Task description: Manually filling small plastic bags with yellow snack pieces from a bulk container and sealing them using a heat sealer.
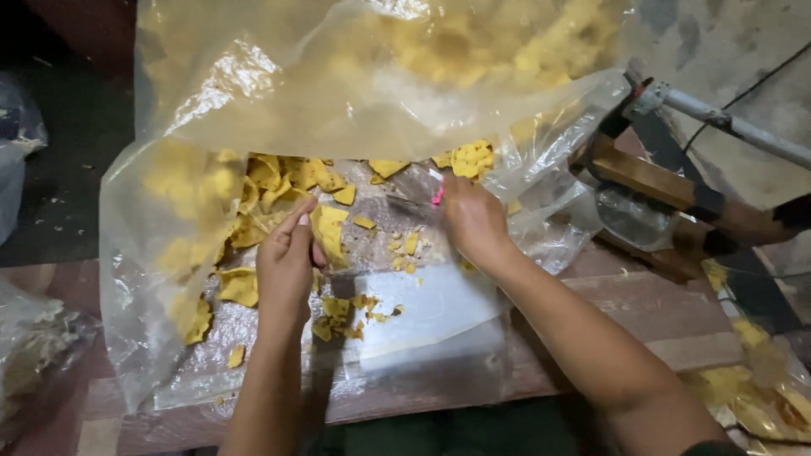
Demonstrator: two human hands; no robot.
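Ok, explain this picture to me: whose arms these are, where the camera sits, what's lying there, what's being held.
There is no machine here: a person wears the camera on their head, so you look down along their own bare arms. The left hand pinches a yellow chip. The right hand grips the edge of a small clear bag lying on the wooden table. Both hands work inside the mouth of a large clear plastic sack full of yellow chips, with crumbs scattered between them. To the right stands a metal and wood device; what it does is unclear.
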